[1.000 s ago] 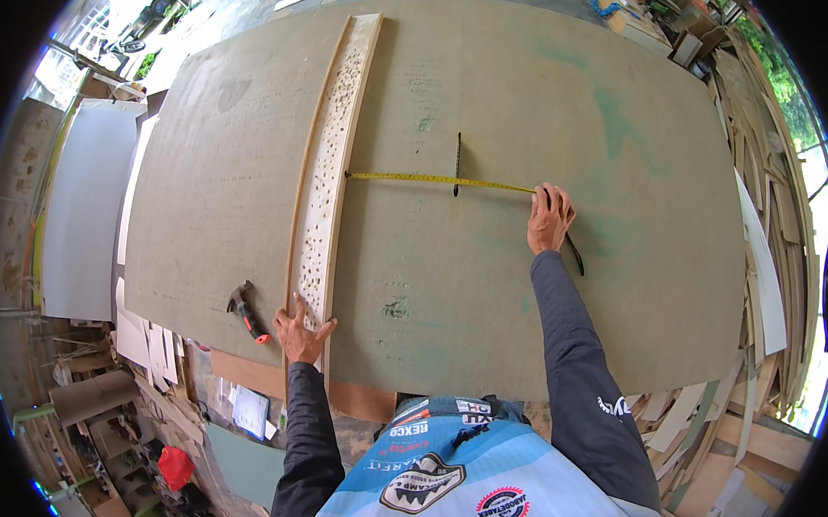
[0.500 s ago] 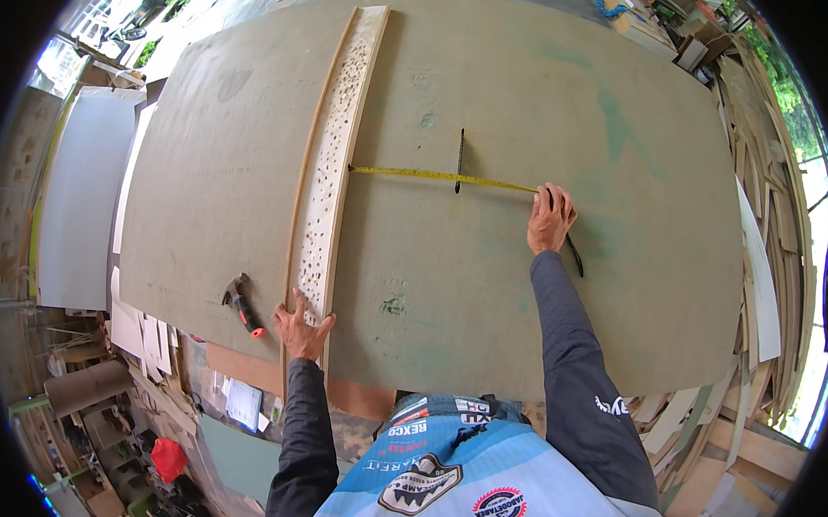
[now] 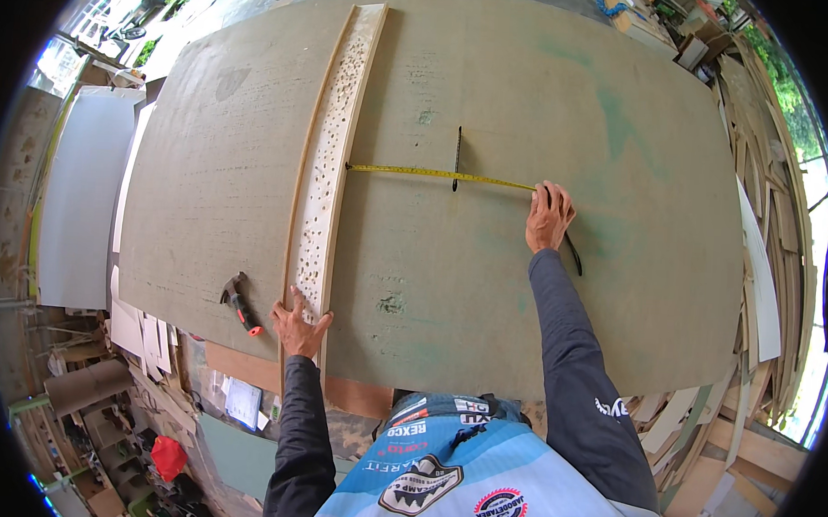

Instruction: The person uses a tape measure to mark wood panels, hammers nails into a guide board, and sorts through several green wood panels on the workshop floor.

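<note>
A long pale board dotted with many small holes [image 3: 331, 151] lies lengthwise across a large grey-brown tabletop [image 3: 633, 266]. My left hand [image 3: 301, 327] rests spread over the near end of this board, thumb at its right edge and fingers towards its left. My right hand [image 3: 549, 218] is closed around a tape measure, whose case is mostly hidden by the fingers. Its yellow blade [image 3: 408, 172] runs leftward to the board's right edge. A dark strap [image 3: 575, 255] hangs from beside the right hand. Under the blade, roughly crosswise, lies a thin black stick-like object [image 3: 457, 155].
A claw hammer [image 3: 240, 305] with a black and red handle lies left of the board's near end. Stacked wood offcuts [image 3: 763, 198] line the right side. At the left stands a white sheet [image 3: 88, 197]. Clipped papers [image 3: 243, 404] sit below the tabletop's near edge.
The view has shifted very slightly. Both hands, the tape measure and the board hold nearly the same places.
</note>
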The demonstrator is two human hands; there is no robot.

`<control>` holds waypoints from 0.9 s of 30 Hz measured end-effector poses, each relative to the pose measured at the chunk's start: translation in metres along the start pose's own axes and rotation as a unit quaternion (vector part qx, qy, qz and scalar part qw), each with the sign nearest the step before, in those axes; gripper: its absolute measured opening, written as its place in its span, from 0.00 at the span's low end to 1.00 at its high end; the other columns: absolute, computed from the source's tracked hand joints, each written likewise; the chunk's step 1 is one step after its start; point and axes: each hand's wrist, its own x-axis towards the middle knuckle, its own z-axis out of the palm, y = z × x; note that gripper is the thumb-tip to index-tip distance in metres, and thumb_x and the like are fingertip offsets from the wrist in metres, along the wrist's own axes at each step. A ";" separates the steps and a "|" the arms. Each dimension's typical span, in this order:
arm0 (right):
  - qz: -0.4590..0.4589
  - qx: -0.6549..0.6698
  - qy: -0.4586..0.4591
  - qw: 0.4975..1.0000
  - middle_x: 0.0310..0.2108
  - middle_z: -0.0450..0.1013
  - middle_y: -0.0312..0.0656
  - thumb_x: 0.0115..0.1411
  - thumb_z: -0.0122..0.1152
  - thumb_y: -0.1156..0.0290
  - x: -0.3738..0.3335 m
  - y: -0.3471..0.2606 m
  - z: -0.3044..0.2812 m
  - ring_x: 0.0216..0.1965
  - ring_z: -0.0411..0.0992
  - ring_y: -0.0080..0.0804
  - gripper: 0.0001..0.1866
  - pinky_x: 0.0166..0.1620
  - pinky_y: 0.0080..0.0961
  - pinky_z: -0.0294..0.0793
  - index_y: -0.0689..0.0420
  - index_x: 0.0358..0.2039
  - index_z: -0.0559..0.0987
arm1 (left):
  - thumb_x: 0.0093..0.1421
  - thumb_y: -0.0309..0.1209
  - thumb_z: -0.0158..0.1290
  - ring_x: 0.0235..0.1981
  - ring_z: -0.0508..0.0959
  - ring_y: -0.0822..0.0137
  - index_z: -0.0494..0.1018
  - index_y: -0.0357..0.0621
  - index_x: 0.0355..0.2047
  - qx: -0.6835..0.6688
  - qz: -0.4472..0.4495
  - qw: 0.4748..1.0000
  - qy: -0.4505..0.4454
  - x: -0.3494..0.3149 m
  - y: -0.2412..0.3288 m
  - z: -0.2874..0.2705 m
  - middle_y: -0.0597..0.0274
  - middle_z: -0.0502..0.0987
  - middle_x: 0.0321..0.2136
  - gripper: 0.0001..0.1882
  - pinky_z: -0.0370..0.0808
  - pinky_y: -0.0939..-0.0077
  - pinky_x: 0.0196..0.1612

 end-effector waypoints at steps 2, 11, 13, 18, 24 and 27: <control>-0.001 0.000 -0.001 1.000 0.49 0.67 0.31 0.64 0.51 0.66 0.000 0.000 0.000 0.55 0.60 0.33 0.08 0.55 0.42 0.58 0.49 0.42 0.74 | 0.38 0.49 0.65 0.53 0.61 0.42 0.61 0.49 0.62 0.004 0.002 1.000 -0.002 0.000 0.000 0.000 0.39 0.61 0.50 0.50 0.63 0.53 0.55; -0.006 0.009 0.002 1.000 0.49 0.67 0.30 0.63 0.52 0.66 -0.001 0.001 -0.001 0.55 0.60 0.33 0.08 0.55 0.42 0.59 0.48 0.42 0.74 | 0.38 0.49 0.65 0.53 0.61 0.41 0.61 0.50 0.62 0.014 0.002 1.000 -0.006 -0.001 0.001 -0.003 0.40 0.61 0.49 0.49 0.63 0.53 0.54; -0.007 0.009 0.002 1.000 0.49 0.67 0.30 0.62 0.52 0.66 -0.001 0.001 -0.001 0.55 0.60 0.33 0.08 0.55 0.42 0.59 0.49 0.42 0.74 | 0.38 0.50 0.65 0.53 0.61 0.41 0.61 0.51 0.62 0.014 0.001 1.000 -0.008 -0.001 0.002 -0.004 0.40 0.61 0.49 0.49 0.63 0.53 0.54; -0.012 0.011 0.002 1.000 0.49 0.67 0.31 0.62 0.53 0.67 0.000 0.001 -0.003 0.55 0.61 0.34 0.08 0.54 0.42 0.59 0.49 0.42 0.74 | 0.38 0.50 0.65 0.52 0.62 0.41 0.61 0.52 0.62 0.016 0.002 1.000 -0.006 0.000 0.001 -0.003 0.39 0.61 0.49 0.49 0.64 0.52 0.54; -0.015 0.008 0.003 1.000 0.49 0.67 0.31 0.62 0.52 0.67 0.001 0.000 -0.003 0.55 0.60 0.34 0.08 0.54 0.42 0.59 0.49 0.42 0.74 | 0.38 0.50 0.65 0.52 0.62 0.41 0.61 0.53 0.62 0.017 0.007 1.000 0.004 0.000 -0.003 0.002 0.39 0.61 0.49 0.50 0.64 0.54 0.54; -0.015 0.006 0.004 1.000 0.49 0.67 0.31 0.62 0.52 0.66 0.000 0.001 -0.002 0.55 0.60 0.34 0.08 0.54 0.42 0.59 0.49 0.42 0.74 | 0.37 0.50 0.65 0.52 0.62 0.41 0.61 0.53 0.62 0.018 0.006 1.000 0.006 0.000 -0.003 0.003 0.39 0.61 0.49 0.50 0.64 0.54 0.54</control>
